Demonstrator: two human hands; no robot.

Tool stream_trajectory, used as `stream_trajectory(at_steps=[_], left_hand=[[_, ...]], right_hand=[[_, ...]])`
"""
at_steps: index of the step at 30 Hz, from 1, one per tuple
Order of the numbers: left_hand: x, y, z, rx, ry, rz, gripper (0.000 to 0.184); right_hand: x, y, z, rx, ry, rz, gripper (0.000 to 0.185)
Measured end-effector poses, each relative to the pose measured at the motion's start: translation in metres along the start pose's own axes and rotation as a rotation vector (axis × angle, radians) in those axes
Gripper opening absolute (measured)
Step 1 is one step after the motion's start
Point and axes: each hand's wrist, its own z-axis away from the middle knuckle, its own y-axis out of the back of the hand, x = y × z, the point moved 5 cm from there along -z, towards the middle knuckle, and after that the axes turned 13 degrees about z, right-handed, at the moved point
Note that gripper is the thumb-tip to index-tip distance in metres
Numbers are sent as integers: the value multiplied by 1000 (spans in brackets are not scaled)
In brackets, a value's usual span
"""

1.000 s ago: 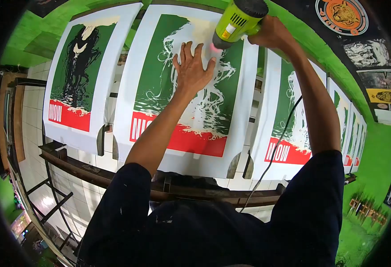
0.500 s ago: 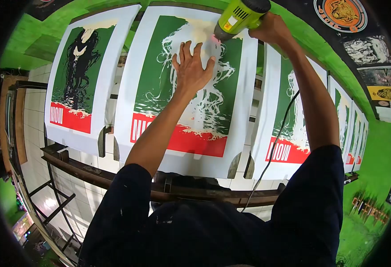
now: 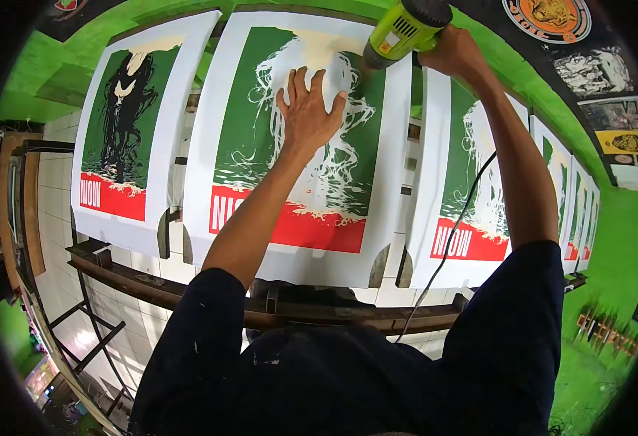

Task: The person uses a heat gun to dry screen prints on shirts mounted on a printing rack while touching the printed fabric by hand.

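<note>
My right hand (image 3: pixel 455 54) grips a lime-green heat gun (image 3: pixel 404 30) by its handle. The dark nozzle points down at the upper right of a printed white fabric piece (image 3: pixel 242 131) stretched on a board. That print has a green ground, cream and white strands and a red band below. Over its middle, my left hand (image 3: pixel 309 116) is spread flat with fingers apart and holds nothing. Whether the palm touches the fabric, I cannot tell. A dark cord (image 3: pixel 458 251) runs down past my right arm.
To the left is another board with a print (image 3: pixel 126 123) that includes black. Several more printed boards (image 3: pixel 471 174) stretch away to the right. A brown metal rail (image 3: pixel 159 289) crosses in front of me. Bundled thin tools (image 3: pixel 609 334) hang on the green wall at right.
The heat gun and my right hand have shifted slightly right, toward the print's edge. My left hand stays spread over the print. The whole view has moved a little.
</note>
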Motion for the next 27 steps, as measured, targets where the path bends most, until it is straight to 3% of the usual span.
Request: stream_trajectory(at_steps=[6,18,27], left_hand=[[1,-1,4,-9,-7,-5,62],[2,0,9,-14,4,7,61],[1,2,13,-13,6,12,61]], right_hand=[[8,0,11,81,7,-67,46],[4,13,20,-59,-44,-54,50],[-6,12,22,-15,36,-138,50]])
